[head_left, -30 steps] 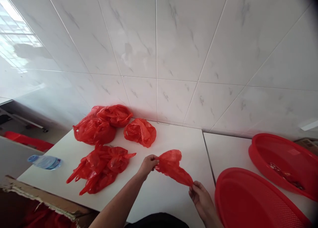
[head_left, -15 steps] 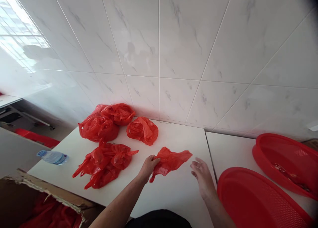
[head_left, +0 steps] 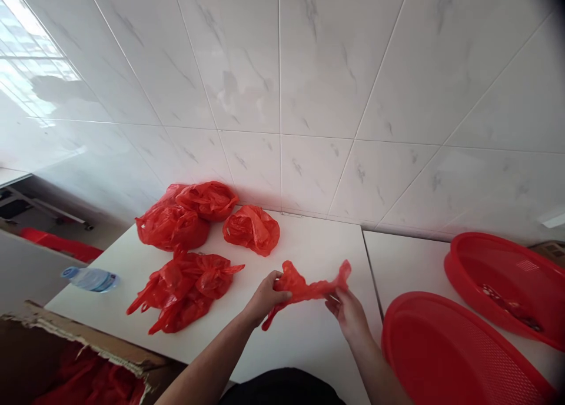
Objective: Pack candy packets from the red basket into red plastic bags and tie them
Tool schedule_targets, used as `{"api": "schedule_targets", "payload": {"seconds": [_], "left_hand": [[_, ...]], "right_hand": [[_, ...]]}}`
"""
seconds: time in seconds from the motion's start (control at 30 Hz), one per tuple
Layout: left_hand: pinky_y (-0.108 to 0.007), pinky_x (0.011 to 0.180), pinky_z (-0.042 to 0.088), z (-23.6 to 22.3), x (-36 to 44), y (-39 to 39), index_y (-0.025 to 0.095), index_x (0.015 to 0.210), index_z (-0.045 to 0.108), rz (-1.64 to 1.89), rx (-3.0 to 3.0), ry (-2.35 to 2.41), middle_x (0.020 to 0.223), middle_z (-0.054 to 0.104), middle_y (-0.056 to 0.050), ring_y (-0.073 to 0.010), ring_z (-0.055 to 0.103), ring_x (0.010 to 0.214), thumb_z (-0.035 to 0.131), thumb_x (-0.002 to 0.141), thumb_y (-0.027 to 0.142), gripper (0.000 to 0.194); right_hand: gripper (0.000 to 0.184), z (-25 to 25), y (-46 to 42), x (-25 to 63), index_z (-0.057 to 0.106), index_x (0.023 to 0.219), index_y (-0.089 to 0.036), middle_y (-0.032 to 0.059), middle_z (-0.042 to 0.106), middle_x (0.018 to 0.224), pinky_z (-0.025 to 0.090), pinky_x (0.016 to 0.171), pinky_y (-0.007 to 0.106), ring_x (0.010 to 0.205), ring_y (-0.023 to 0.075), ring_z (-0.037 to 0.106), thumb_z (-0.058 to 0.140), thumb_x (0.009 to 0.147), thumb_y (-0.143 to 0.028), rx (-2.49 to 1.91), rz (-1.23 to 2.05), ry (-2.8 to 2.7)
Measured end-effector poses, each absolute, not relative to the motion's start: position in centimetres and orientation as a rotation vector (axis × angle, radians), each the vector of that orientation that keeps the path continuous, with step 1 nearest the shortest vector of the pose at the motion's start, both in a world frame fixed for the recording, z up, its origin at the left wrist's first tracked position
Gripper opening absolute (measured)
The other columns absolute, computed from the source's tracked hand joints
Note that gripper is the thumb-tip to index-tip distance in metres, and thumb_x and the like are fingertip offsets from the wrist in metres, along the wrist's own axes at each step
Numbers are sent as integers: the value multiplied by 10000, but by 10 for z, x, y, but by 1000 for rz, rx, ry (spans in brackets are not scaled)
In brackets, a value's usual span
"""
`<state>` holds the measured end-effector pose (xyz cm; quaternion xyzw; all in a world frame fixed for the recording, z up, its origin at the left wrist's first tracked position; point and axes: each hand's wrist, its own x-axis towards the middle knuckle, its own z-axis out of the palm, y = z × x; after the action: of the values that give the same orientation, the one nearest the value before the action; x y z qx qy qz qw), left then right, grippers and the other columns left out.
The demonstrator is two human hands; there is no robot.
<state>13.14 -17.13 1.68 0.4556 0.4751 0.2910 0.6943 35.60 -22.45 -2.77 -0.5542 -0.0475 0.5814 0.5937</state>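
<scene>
A thin red plastic bag [head_left: 308, 289] is stretched sideways between my two hands above the white table [head_left: 304, 340]. My left hand [head_left: 268, 296] grips its left end, fingers closed on the film. At the other end, my right hand [head_left: 346, 311] pinches the bag, and a loose corner sticks up past the fingers. To the left of my hands lie knotted red bags [head_left: 189, 287] in a bunch. Behind them, a single bunched red bag [head_left: 251, 229] and a pile of fuller red bags [head_left: 180, 216] sit close to the wall.
Two red plastic baskets [head_left: 445, 311] stand on the right-hand table, the farther one holding small bits. A water bottle [head_left: 91, 279] lies at the left edge. A torn cardboard box [head_left: 101, 343] with red bags inside is at the lower left. A tiled wall [head_left: 318, 175] closes the back.
My right hand has moved left and taken hold of the bag's free end. The bag has gone from spread out to a narrow strip between both hands.
</scene>
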Motion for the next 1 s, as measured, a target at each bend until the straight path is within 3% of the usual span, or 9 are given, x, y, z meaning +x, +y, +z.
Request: {"api": "schedule_targets", "payload": {"seconds": [0.17,0.27,0.37,0.53,0.6,0.67,0.7,0.83,1.0], "left_hand": [[-313,598,465,-6,120,-169,178,982,490,522,1010,1355,760,629,-29,-169,595,613,636,748,377,339],[-372,757,471,-10,123,-173,190,1063,515,648,1273,1591,912,634,-69,-241,627,863,639,742,350,380],[-375,867,444,2,134,-177,224,1081,566,802,1581,1472,1132,590,-94,-260,560,1069,662,740,350,377],[-332,764,458,18,167,-186,247,1110,593,573,1770,1108,1140,588,-73,-243,572,938,851,501,343,668],[-312,683,436,16,178,-189,217,978,627,484,1747,1121,980,631,-50,-220,572,821,826,527,329,506],[-290,608,397,12,183,-190,193,763,611,421,1655,1152,754,623,-18,-183,547,685,712,659,317,191],[-282,583,383,10,183,-189,188,690,583,411,1572,1159,683,610,-10,-168,536,638,650,709,305,136],[-254,560,402,8,176,-181,173,706,548,521,1122,1124,724,665,-35,-142,572,607,590,756,309,151],[-235,578,424,7,169,-176,173,749,515,738,881,1125,753,649,-24,-125,594,631,679,715,316,220]], "right_hand": [[277,-20,-224,382,630,853,-217,13,713,871,587,754,291,824,158,672,796,631,-219,-1091,1358,60],[264,-13,-223,378,628,811,-205,8,699,816,586,696,257,772,141,658,813,623,-220,-1105,1359,35],[293,-4,-222,366,626,819,-204,-3,690,799,573,668,246,740,132,645,827,611,-249,-1124,1376,-24],[359,6,-220,344,610,862,-213,-9,696,802,550,685,273,744,148,643,836,601,-311,-1104,1405,-164],[391,7,-220,342,603,887,-213,-5,699,796,534,657,269,723,149,637,837,599,-335,-1112,1403,-210],[422,5,-218,348,600,908,-213,-9,695,775,509,609,245,683,135,620,843,587,-340,-1147,1385,-227],[434,4,-218,353,600,912,-211,-11,692,769,501,598,238,673,130,613,848,577,-335,-1160,1374,-225],[423,3,-216,376,598,895,-221,-9,683,807,524,662,265,740,149,633,846,578,-353,-1124,1329,-169],[567,7,-227,357,540,1103,-285,29,668,1034,541,716,307,967,201,650,789,640,-498,-1332,1381,-182]]}}
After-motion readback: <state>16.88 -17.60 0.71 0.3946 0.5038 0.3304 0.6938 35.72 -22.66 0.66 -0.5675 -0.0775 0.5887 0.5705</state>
